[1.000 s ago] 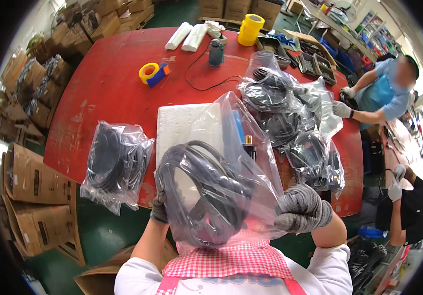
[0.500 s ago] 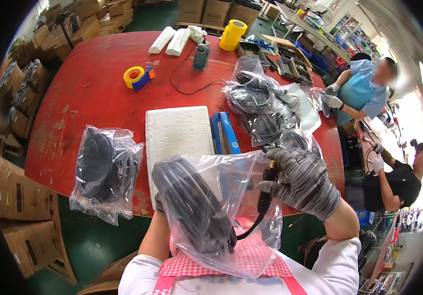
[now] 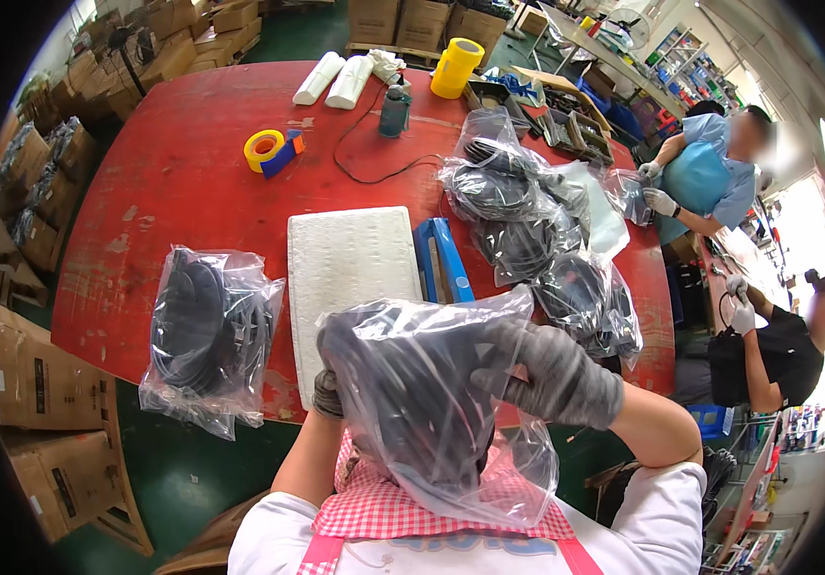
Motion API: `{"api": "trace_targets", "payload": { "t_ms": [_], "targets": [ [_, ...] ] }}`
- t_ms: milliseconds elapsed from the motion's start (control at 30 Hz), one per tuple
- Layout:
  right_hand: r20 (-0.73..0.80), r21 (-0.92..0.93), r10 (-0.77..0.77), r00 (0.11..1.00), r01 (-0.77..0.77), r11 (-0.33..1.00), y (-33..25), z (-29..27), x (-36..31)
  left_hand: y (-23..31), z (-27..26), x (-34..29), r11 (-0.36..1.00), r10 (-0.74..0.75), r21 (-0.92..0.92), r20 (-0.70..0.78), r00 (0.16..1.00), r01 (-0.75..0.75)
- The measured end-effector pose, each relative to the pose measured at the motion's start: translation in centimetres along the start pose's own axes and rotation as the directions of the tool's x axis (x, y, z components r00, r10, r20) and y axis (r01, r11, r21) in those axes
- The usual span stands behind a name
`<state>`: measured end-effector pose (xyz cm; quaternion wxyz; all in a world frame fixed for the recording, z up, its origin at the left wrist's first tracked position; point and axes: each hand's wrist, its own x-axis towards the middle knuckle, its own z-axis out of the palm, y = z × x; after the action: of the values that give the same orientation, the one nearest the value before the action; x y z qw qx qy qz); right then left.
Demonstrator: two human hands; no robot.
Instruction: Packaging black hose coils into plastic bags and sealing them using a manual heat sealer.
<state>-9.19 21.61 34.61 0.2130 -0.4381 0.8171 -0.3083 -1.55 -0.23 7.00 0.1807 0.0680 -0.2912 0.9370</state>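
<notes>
A clear plastic bag (image 3: pixel 412 383) with a coiled black cable inside is held up in front of my chest, over the near table edge. My left hand (image 3: pixel 328 395), in a grey glove, grips the bag's left side; most of its fingers are hidden behind it. At the right side, my gloved right hand (image 3: pixel 561 379) has its fingers closed against the bag and coil. Whether those fingertips lie inside or outside the plastic I cannot tell. Behind the bag lie a white foam pad (image 3: pixel 350 254) and a blue box (image 3: pixel 443 259).
Another bagged cable (image 3: pixel 211 331) lies left on the red table (image 3: pixel 173 201). Several more bagged cables (image 3: pixel 508 196) are piled right. Farther back are a tape dispenser (image 3: pixel 273 151), a bottle (image 3: pixel 395 112), white rolls (image 3: pixel 349 82) and yellow tape rolls (image 3: pixel 456 69). Two co-workers (image 3: pixel 709 182) stand right.
My right hand has moved left and slightly down onto the bag. The cable's connector end, pinched in that hand before, no longer shows. The bagged coil has shifted a little right and turned broader.
</notes>
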Motion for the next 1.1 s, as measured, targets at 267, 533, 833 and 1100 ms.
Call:
{"api": "trace_targets", "payload": {
  "t_ms": [267, 533, 833, 1100],
  "targets": [
    [0.158, 0.813, 0.259, 0.953, -0.274, 0.513, 7.1, 5.3, 1.2, 0.6, 1.0, -1.9, 0.682, 0.099, 0.712, -0.315, 0.944, 0.166],
    [0.138, 0.902, 0.232, 0.963, -0.219, 0.373, 9.2, 9.1, -1.2, -0.7, 5.6, -0.9, 0.502, 0.183, 0.845, -0.311, 0.933, 0.183],
    [0.024, 0.810, 0.185, 0.982, -0.128, 0.572, 11.0, 10.4, -2.3, -0.4, 4.8, -0.5, 0.405, 0.131, 0.860, -0.390, 0.911, 0.310],
    [0.150, 0.961, 0.059, 0.987, -0.159, 0.227, 10.8, 9.4, -4.5, -0.3, 4.6, 0.2, 0.445, 0.044, 0.801, -0.466, 0.884, 0.400]
  ]
}}
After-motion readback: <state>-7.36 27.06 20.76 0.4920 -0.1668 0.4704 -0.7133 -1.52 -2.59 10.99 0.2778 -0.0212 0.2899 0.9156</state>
